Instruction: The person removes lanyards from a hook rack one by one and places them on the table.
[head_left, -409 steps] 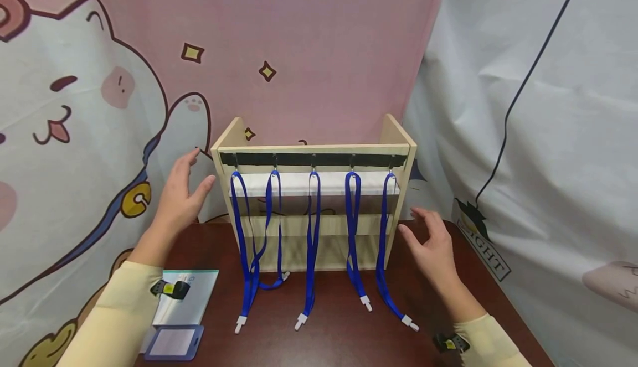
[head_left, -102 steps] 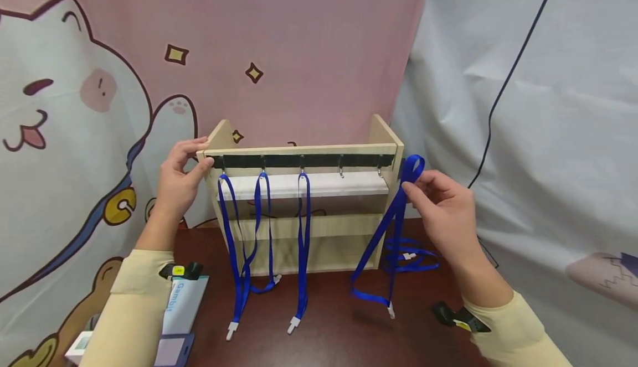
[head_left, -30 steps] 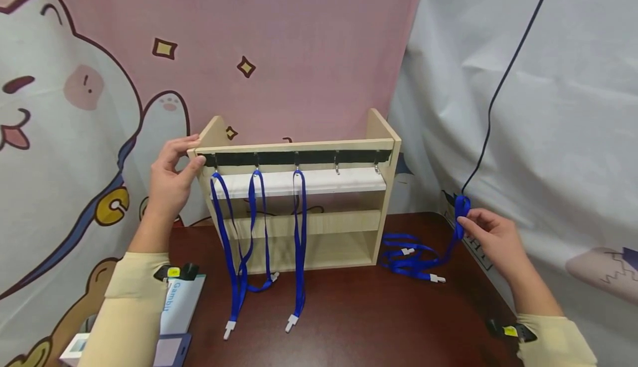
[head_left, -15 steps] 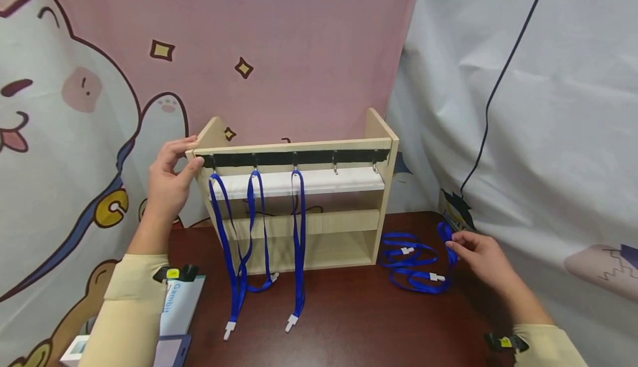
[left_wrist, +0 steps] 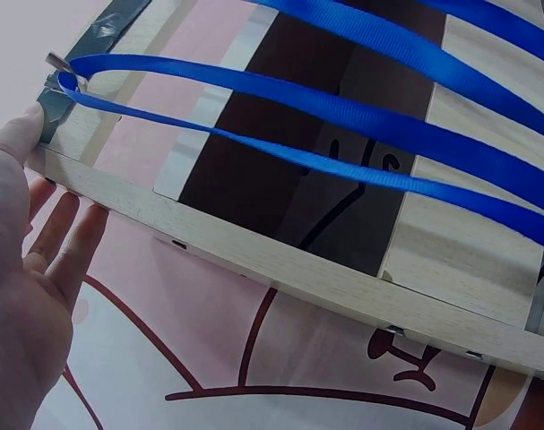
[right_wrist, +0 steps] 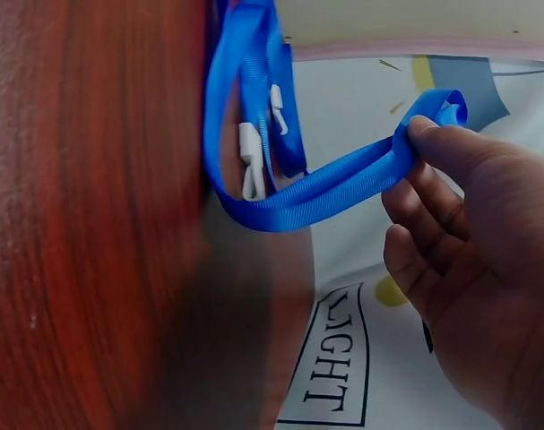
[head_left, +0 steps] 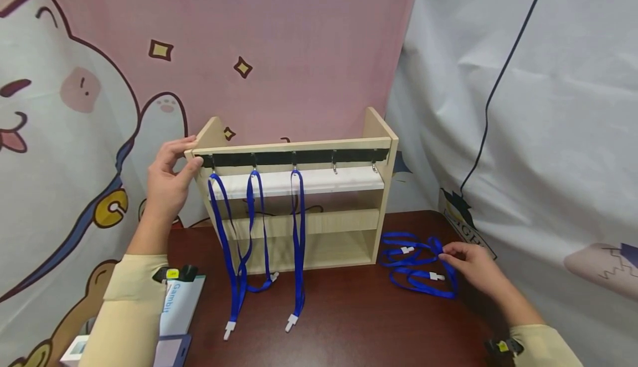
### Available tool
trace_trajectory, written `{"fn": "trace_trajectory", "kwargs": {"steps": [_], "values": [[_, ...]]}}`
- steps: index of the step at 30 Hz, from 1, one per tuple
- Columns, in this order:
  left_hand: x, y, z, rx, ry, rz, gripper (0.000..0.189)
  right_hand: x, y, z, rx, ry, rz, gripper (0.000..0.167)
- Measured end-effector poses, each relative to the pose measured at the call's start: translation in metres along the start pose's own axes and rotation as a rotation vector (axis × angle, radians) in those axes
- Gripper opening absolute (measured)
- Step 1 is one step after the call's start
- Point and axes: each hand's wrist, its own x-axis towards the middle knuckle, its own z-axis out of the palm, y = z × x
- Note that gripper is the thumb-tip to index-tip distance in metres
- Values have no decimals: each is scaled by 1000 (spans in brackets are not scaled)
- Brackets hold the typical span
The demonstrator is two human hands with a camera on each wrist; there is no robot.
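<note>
My left hand (head_left: 171, 173) holds the upper left corner of a light wooden rack (head_left: 344, 223), thumb on the front and fingers behind its side panel. Three blue lanyards, the left one (head_left: 234, 295) among them, hang from hooks on the rack's black strip (head_left: 314, 158). To the rack's right, my right hand (head_left: 473, 264) pinches the loop end of another blue lanyard (right_wrist: 343, 184) between thumb and fingers, just above the desk. That lanyard's lower part and white clip (head_left: 436, 276) lie on the desk beside a further coiled blue lanyard (head_left: 394, 235).
Two bare hooks, one being the right end hook (head_left: 375, 168), are on the strip. At the front left lie a white packet (head_left: 181, 306) and a blue-framed badge holder (head_left: 171, 350), partly behind the left sleeve. A white curtain (head_left: 538, 134) borders the desk (head_left: 359, 322) on the right.
The two right lanyards have come off their hooks to the desk's right side. Over the last second my right hand has lowered its lanyard leftward onto the pile. The left hand stays on the rack.
</note>
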Motion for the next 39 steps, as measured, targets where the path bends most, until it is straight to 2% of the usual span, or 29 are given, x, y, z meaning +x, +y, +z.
{"fn": "trace_trajectory", "kwargs": {"steps": [9,15,24,35,39], "values": [[1,1,1,2,6,4,33,0,7,12,-35,-96,-21,7],[2,0,0,12,8,8,33,1,15,26,-49,-149,-86,9],[1,-1,0,13,9,6,33,-1,14,34,-42,-205,-16,11],[1,0,0,5,11,7,32,1,7,33,-36,-99,6,9],[1,0,1,5,11,12,32,3,0,35,-32,-26,-37,10]]}}
